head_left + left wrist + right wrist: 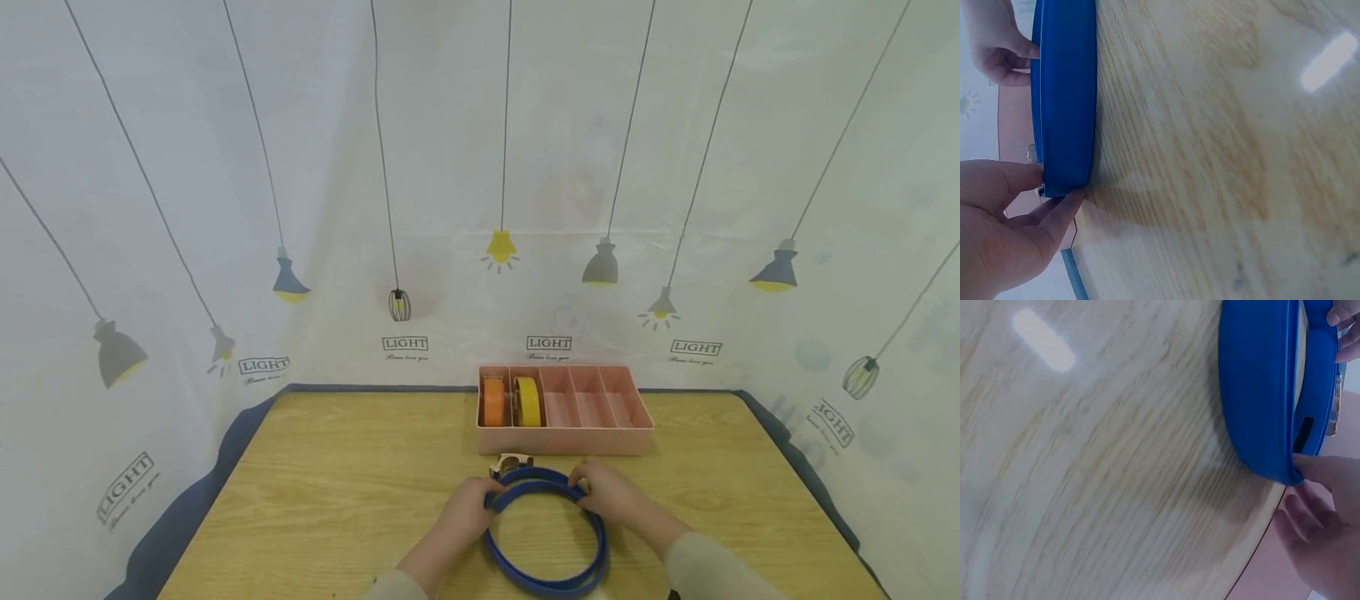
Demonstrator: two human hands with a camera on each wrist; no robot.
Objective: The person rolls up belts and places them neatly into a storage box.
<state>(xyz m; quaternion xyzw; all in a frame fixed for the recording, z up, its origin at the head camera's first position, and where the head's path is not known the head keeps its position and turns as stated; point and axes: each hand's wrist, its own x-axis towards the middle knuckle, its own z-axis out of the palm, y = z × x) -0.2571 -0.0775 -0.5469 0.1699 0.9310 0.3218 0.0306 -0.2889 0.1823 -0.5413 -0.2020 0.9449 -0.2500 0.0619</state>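
Note:
A blue belt (501, 563) stands on its edge on the wooden table, looped into a loose coil. Its metal buckle (513, 462) lies at the far left of the coil. My left hand (469, 510) pinches the belt at the coil's left side, near the belt's end, as the left wrist view shows with the thumb and fingers around the blue strap (1067, 100). At the upper right of the coil, my right hand (611, 493) pinches the strap (1257, 381) between thumb and fingers. A dark patch (1303, 434) shows on the strap's inner face.
Behind the coil stands a pink divided box (566, 440). An orange rolled belt (494, 402) sits in its leftmost compartment and a yellow rolled belt (528, 402) in the one beside it. A white curtain (450, 167) printed with lamps surrounds the table (337, 483).

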